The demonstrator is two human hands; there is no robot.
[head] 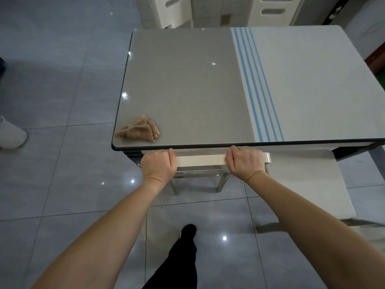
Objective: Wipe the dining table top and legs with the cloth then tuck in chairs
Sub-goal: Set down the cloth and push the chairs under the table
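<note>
Tabletop [187, 80] hides most of chair [219, 183]; left hand [158, 166], right hand [245, 163] fingers [230, 157] grip backrest [201, 160].

Black trousers [181, 265] and a black shoe [189, 228] are being worn, nearside of the dining table [187, 90]; forearms [116, 222] are being shown bare.

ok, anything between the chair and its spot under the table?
Nothing visible. The chair has its top rail right at the table edge. The second chair stands to its right, beside it and out of its path. The cloth lies on the tabletop. The space under the table is hidden.
</note>
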